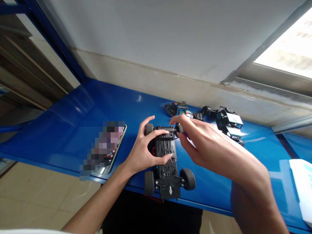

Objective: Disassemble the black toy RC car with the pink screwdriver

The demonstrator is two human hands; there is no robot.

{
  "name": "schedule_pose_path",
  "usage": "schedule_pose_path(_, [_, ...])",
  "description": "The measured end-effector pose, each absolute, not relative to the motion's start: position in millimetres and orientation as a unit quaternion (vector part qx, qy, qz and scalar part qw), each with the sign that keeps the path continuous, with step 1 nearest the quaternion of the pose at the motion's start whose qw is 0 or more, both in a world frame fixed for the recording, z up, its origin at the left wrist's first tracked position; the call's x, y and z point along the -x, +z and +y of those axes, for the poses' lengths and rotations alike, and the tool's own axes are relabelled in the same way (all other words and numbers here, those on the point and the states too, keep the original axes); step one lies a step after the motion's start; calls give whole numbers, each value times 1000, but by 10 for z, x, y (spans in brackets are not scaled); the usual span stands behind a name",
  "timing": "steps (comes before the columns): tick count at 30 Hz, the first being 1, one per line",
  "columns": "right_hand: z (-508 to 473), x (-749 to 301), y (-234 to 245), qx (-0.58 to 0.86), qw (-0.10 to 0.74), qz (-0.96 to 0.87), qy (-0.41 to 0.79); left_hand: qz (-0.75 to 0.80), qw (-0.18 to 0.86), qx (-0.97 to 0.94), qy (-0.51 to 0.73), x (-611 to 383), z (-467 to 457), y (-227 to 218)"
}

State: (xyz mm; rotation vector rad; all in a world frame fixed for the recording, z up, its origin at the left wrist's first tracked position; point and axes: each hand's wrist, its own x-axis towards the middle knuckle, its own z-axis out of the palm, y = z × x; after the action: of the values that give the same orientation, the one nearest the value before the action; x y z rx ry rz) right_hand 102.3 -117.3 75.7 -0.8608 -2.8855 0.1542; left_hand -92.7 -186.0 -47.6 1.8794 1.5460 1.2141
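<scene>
A black toy car chassis point(168, 167) lies on the blue table with its flat side up, one end toward me. My left hand point(146, 148) is closed over its left side, thumb and fingers pressing on the black plastic. Treaded tyres show at the near left point(149, 183), near right point(187, 178) and far left point(149, 129). At the far right corner, a small round black hub point(179, 128) sits at the axle end. My right hand point(198, 136) has its thumb and forefinger closed around that hub. The palm hides whatever else the right hand may hold.
A phone point(114, 156) lies left of the chassis on the blue table point(73, 113). By the wall are a toy car with an open frame point(229, 118), a black frame piece point(171, 110) and small colourful parts point(186, 113). A white object point(302, 185) stands at the right edge.
</scene>
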Motion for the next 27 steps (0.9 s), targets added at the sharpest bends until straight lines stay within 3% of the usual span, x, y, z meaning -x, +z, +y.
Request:
schedule_pose_path(6, [-1153, -984, 707, 344, 51, -937, -9, 557, 209, -676, 434, 932, -1863, -478])
schedule_pose_path(13, [-1143, -1074, 766, 263, 47, -961, 74, 550, 206, -681, 437, 944, -1855, -483])
schedule_pose_path(21, [-1159, -964, 725, 362, 52, -931, 3, 555, 204, -678, 436, 936, -1866, -494])
schedule_pose_path(27, [-1100, -1042, 740, 298, 45, -950, 81, 552, 198, -683, 435, 936, -1861, -493])
